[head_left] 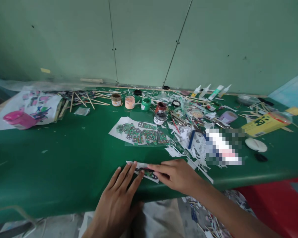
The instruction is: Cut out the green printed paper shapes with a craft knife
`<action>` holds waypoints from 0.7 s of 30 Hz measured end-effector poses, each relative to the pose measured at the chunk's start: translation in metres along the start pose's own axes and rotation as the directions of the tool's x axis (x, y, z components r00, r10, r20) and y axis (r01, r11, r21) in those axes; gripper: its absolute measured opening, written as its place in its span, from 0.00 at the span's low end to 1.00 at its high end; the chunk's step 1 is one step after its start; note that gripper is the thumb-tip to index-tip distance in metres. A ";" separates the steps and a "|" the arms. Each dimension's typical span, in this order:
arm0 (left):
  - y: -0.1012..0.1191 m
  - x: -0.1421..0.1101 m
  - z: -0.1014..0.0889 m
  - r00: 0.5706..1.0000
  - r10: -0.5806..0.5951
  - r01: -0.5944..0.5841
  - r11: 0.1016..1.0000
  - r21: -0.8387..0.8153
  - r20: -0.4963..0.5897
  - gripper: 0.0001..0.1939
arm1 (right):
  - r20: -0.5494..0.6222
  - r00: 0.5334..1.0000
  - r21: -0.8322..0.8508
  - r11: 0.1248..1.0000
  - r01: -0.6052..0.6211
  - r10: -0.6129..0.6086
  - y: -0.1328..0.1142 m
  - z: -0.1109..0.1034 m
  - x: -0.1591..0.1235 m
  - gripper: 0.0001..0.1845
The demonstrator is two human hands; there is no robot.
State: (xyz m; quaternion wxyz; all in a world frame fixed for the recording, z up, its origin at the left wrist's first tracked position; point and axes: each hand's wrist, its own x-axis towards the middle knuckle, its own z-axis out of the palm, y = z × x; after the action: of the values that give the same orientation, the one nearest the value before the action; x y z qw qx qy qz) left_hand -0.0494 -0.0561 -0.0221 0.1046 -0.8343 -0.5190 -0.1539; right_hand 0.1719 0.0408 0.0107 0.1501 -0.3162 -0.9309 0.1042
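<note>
Near the table's front edge lies a small white paper piece (pixel 155 179) with a dark and green printed pattern. My left hand (pixel 119 195) rests on its left part, fingers stretched out flat. From the right, my right hand (pixel 177 175) presses at the paper with thumb and fingers pinched together. A thin dark, reddish thing shows at its fingertips, too small and covered to name. Just beyond the hands is a larger white sheet (pixel 118 129) bearing several patterned pieces in the same green and black, partly on a clear film.
Open paint jars (pixel 146 104) stand in a row behind the sheet. Paper scraps (pixel 198 145) and thin wooden sticks are heaped to the right. Glue bottles (pixel 216 93) stand at the back. A yellow-labelled container (pixel 259 125) lies at right, a pink bottle (pixel 20 119) at left.
</note>
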 end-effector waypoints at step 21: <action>0.001 0.004 -0.005 1.000 -0.005 0.005 1.000 0.003 -0.010 0.37 | 0.223 0.943 -0.294 0.905 0.306 -0.246 0.011 -0.029 0.009 0.21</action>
State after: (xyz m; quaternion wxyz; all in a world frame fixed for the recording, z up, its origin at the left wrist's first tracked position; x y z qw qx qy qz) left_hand -0.0473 -0.0550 -0.0164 0.1081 -0.8321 -0.5206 -0.1577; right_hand 0.1813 0.0574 0.0367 0.0240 -0.1902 -0.9804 -0.0446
